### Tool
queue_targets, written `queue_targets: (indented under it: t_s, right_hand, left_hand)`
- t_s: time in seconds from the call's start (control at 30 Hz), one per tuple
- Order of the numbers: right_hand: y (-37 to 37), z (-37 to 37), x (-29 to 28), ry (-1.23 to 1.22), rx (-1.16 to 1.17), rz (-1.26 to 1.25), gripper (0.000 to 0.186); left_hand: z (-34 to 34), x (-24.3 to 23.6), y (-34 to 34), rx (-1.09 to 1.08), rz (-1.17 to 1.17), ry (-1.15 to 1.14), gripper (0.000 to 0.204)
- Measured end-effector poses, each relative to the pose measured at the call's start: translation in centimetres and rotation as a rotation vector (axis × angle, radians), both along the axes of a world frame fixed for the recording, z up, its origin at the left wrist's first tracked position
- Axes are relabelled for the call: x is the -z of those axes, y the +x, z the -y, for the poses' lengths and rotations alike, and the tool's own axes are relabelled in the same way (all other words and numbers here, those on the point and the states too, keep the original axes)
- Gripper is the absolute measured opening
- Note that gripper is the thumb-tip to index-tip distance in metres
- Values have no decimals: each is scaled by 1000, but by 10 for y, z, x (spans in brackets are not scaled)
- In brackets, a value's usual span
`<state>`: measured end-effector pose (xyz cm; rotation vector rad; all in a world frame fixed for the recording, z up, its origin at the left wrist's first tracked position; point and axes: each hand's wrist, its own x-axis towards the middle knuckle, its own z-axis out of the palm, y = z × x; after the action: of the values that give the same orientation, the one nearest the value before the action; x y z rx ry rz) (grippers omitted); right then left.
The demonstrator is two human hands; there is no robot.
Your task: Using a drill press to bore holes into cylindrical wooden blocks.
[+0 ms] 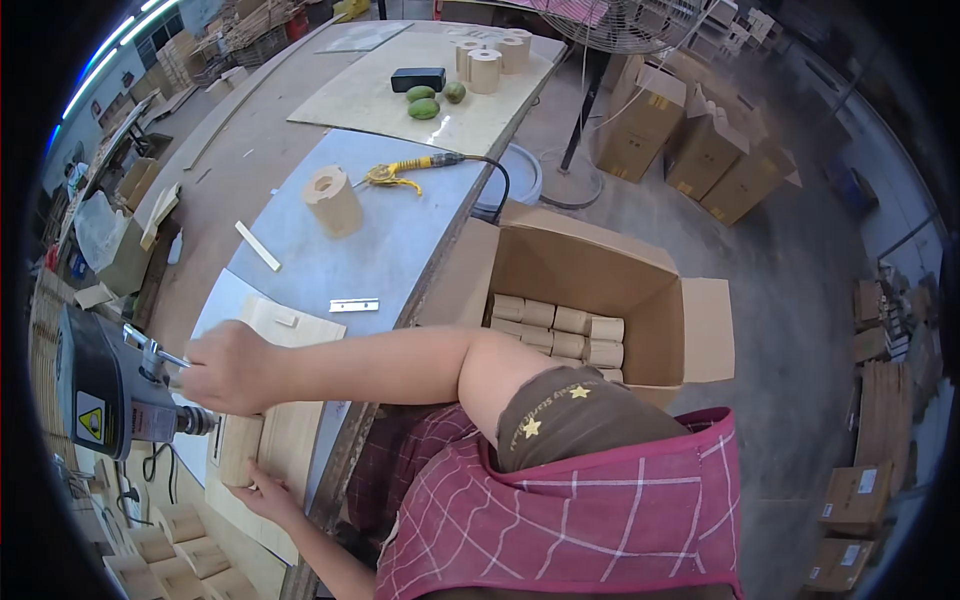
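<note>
At lower left, the right hand (230,368) clasps the drill handle (160,352); the left hand (268,497) touches 1 seemingly unfinished cylinder (238,452), pinch unclear; near centre, boxed cylinders (572,320) seem done.

Lever (166,354) end hidden inside my right hand (230,368), some carton cylinders (572,344) partly behind my arm (400,364), fan (620,22) cropped by the top edge.

Head cam, L of pair, wide fisheye, looks down fr. close at L hand (265,493) & R hand (232,366); bench (240,165) left, floor (790,340) right.
</note>
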<state>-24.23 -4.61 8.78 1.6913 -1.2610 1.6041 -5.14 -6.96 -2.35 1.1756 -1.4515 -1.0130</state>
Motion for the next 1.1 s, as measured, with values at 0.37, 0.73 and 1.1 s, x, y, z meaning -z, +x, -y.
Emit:
queue_targets:
  t_s: [0.37, 0.73, 1.1]
  right_hand:
    - [-9, 90, -141, 825, 22, -71, 32]
    - [-23, 84, -150, 582, -14, -180, 33]
    - [3, -10, -73, 329, -111, -108, 19]
  left_hand:
    - [15, 25, 31, 18, -44, 116, 37]
    - [-1, 2, -23, 125, -106, -21, 68]
    - [0, 5, -17, 95, -92, -156, 72]
